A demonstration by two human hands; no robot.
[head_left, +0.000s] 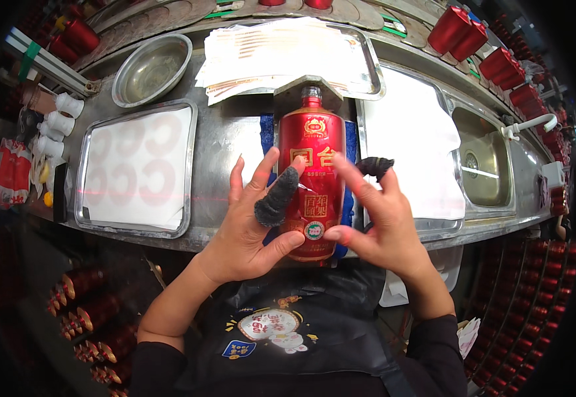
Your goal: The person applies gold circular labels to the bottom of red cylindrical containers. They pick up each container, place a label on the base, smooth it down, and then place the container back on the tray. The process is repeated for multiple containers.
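Observation:
A red bottle (313,178) with gold lettering lies on its back in front of me, its neck pointing away. The neck end rests in a grey metal holder (333,99), and blue padding (347,218) shows along both sides. A small round green-and-white sticker (314,230) sits low on the bottle's front. My left hand (251,231) is over the left side, fingers spread, thumb at the sticker's left. From the other side my right hand (384,225) reaches in, fingers apart, thumb tip beside the sticker's right edge. Each hand wears a dark finger sleeve on one finger.
A stack of printed sheets (281,53) fills a tray behind the bottle. Trays with white sheets stand at left (136,162) and right (410,152). A metal bowl (152,69) is back left; a sink (480,159) lies at right. Red bottles (456,32) stand on the far conveyor.

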